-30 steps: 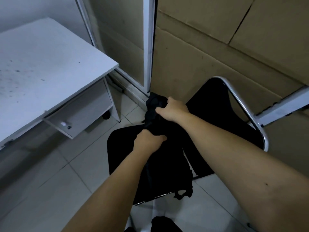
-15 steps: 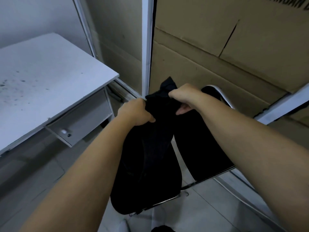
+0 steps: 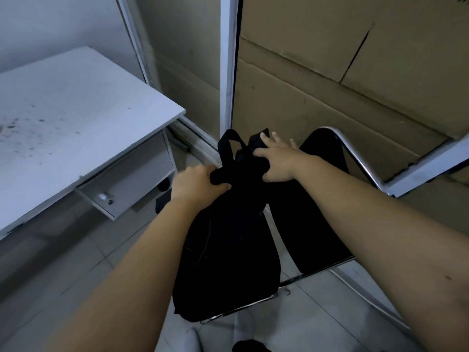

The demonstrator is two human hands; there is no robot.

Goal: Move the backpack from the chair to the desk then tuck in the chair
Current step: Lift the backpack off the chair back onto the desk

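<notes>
backpack (image 3: pixel 228 250) hanging below left hand (image 3: pixel 195 184), right hand (image 3: pixel 276 161) atop

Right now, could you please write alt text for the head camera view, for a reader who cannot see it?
A person's left hand grips the top of a black backpack above a black chair, while the right hand, fingers spread, rests on the bag. A speckled white desk stands to the left.

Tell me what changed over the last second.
The backpack was lifted up off the chair seat. The left hand moved up to grip its top. The right hand opened; its fingers now rest spread on the top and the loop stands free. Desk and chair stayed put.
</notes>
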